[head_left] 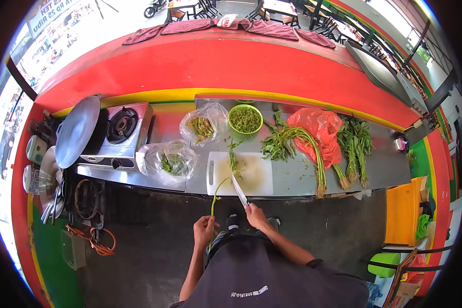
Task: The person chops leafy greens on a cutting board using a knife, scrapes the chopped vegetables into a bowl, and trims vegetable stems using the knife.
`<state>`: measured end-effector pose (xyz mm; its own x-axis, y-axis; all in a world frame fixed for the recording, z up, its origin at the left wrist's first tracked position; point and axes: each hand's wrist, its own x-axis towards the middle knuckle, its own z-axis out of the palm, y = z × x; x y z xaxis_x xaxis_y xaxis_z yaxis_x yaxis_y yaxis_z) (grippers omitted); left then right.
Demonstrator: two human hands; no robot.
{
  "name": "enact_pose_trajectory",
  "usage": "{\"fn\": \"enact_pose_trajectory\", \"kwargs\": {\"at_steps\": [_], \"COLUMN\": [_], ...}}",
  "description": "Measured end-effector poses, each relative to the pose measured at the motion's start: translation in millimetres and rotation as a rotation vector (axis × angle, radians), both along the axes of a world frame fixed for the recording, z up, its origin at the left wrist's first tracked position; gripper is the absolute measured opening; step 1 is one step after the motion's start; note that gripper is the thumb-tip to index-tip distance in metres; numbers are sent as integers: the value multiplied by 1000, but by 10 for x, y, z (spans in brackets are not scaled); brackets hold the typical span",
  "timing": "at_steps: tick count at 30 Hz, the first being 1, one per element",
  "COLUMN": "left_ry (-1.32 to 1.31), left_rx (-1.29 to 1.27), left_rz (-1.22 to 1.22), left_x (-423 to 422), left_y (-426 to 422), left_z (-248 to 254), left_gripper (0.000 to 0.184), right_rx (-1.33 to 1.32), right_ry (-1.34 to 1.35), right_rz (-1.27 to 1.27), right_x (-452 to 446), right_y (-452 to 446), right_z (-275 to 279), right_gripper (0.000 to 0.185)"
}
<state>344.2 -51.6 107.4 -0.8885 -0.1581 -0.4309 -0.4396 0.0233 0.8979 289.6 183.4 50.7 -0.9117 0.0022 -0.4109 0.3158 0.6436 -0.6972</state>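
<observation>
My left hand (204,231) pinches a long green stem (213,205), which bends up onto the white cutting board (215,189). In my right hand (256,215) is a knife (239,192), its blade pointing up and left over the board, its tip by the stem's upper end. Leafy green pieces (233,160) lie on the board. Behind it stands a green bowl (245,119) of chopped greens. Two clear plastic bags (168,160) with plant pieces are to the left. Long-stemmed leafy bunches (313,149) lie at the right.
A gas stove (121,126) and a large round metal pan (77,132) stand at the counter's left. A red plastic bag (318,128) lies among the bunches. The red ledge (231,61) runs behind the steel counter. An orange cabinet (403,211) stands at the right.
</observation>
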Motion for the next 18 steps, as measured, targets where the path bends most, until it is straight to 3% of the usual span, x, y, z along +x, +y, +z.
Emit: {"fn": "enact_pose_trajectory", "kwargs": {"at_steps": [8,18], "left_ry": [-11,-9], "left_rx": [-16,-20], "left_rz": [-28,-64], "left_x": [-17,64], "left_y": [13,-3], "left_z": [-2,59], "left_gripper": [30,30], "right_rx": [35,121], "right_ry": [59,60], "right_rz": [35,76], "right_x": [-61,-73], "right_y": [-122,-255], "right_z": [245,109], "right_gripper": [39,35]}}
